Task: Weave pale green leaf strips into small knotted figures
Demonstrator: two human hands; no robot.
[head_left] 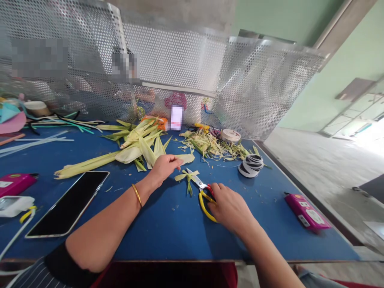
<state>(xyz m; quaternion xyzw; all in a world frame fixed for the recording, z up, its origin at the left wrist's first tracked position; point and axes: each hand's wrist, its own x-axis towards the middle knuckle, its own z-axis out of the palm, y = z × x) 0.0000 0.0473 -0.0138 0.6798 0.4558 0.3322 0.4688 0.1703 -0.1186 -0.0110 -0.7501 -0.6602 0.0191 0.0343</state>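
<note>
On the blue tabletop [135,224], the husks [127,155] lie beyond the scissors [202,185] and to their left. The right hand [229,206], at the scissors' near right end, is curled about the handles; their long axis runs from it forward and leftward, tip toward the knot [189,176]. The left hand [164,170], left of the scissors, pinches a strip [188,159], which points rightward just beyond the scissors' tip. The small knot sits at that tip, nearer the left hand; whether blade and knot touch, I cannot tell.
</note>
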